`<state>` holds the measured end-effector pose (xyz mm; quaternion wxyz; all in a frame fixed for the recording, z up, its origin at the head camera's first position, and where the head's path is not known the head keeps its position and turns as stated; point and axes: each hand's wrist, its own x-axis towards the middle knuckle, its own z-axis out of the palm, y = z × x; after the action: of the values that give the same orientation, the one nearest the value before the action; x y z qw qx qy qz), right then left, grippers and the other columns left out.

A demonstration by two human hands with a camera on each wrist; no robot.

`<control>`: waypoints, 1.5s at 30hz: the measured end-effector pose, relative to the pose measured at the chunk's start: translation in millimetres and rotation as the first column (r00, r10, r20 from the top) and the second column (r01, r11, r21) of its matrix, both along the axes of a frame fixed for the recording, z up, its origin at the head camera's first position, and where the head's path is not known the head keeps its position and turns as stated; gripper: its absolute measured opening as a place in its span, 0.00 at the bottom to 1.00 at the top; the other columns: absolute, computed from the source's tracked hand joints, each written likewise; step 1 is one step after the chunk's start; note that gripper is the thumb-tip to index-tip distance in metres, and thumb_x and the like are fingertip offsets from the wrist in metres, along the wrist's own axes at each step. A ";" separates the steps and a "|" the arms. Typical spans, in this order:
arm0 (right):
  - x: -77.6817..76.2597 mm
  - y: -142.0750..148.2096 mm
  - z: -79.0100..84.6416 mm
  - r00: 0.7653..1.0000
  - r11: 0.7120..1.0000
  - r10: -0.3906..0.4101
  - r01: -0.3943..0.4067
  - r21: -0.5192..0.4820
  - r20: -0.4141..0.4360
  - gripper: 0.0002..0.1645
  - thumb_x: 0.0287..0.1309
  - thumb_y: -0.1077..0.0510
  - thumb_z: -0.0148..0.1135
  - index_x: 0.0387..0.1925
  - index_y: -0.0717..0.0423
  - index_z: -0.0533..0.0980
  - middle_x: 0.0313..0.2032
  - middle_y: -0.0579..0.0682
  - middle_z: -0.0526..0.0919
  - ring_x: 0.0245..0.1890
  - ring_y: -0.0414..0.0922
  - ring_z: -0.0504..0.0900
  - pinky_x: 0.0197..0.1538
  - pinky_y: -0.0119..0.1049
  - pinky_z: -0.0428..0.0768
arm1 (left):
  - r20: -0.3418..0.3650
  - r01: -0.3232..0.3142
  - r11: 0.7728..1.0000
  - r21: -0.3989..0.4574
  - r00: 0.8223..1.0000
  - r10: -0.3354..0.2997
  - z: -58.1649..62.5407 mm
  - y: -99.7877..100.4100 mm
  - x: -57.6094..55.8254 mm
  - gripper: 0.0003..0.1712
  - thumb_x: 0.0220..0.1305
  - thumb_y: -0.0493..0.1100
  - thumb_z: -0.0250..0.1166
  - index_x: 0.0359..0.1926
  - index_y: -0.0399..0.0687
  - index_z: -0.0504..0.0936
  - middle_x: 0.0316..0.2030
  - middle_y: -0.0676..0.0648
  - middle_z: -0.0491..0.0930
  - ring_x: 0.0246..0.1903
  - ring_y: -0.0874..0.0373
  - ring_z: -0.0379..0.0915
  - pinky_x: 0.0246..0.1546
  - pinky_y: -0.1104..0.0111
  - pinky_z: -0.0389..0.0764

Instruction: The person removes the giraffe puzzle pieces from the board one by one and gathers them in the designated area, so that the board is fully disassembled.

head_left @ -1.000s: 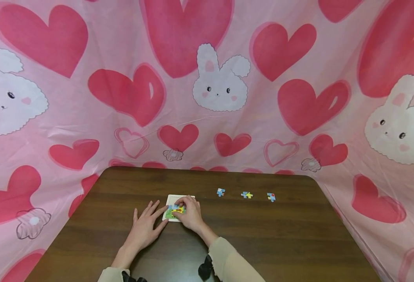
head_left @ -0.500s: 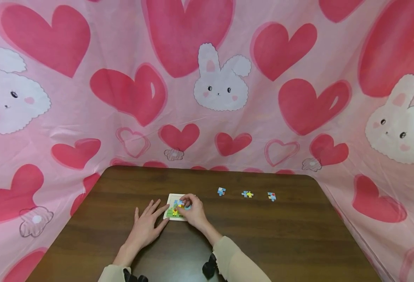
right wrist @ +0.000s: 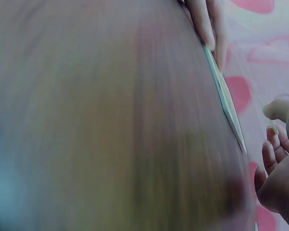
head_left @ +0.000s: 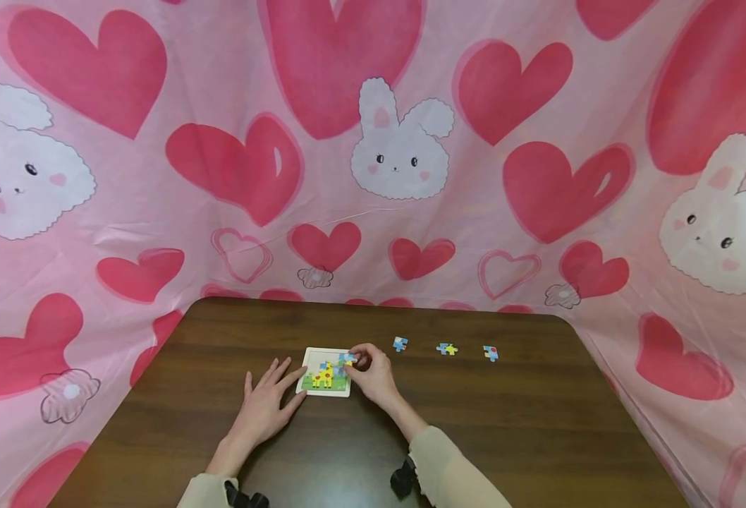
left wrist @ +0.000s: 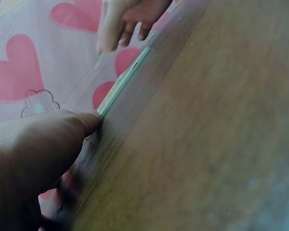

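Note:
A small jigsaw tray point(head_left: 315, 359) with a pale rim lies on the table, its lower part filled with a yellow giraffe on green point(head_left: 323, 379). My left hand point(head_left: 261, 406) rests at the tray's left side, fingers spread and straight, with thumb and index fingertip on the rim. In the left wrist view the thumb point(left wrist: 62, 127) meets the tray's edge. Over the tray's upper right side, my right hand point(head_left: 376, 379) pinches a blue puzzle piece point(head_left: 346, 358) between thumb and fingers. The right wrist view shows this piece point(right wrist: 275, 130) edge-on, raised above the tray.
Three loose puzzle pieces lie in a row to the right of the tray: a blue and white one point(head_left: 400, 344), a yellow and blue one point(head_left: 447, 349) and a blue one with red point(head_left: 491, 353). A pink heart-print cloth point(head_left: 462, 212) hangs behind the brown table point(head_left: 506, 423).
My right hand has moved right across the tray with the puzzle piece, from the middle to the right edge, uncovering the giraffe. The left hand has stayed at the rim.

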<state>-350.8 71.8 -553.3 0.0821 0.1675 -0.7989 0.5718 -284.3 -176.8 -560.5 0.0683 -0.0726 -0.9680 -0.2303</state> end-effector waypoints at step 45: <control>10.7 98.4 0.9 0.993 0.964 -0.109 0.093 0.247 0.052 0.14 0.51 0.71 0.82 0.38 0.63 0.85 0.33 0.54 0.86 0.34 0.38 0.76 0.41 0.28 0.75 | 0.107 -0.002 0.999 -0.040 0.994 0.007 14.3 7.9 -0.5 0.36 0.77 0.56 0.69 0.79 0.49 0.76 0.82 0.31 0.66 0.84 0.26 0.53 0.75 0.15 0.44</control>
<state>-340.1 170.2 -552.4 0.0637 0.1167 -0.8730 0.4693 -284.8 -168.9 -546.1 0.0152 -0.0593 -0.9748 -0.2143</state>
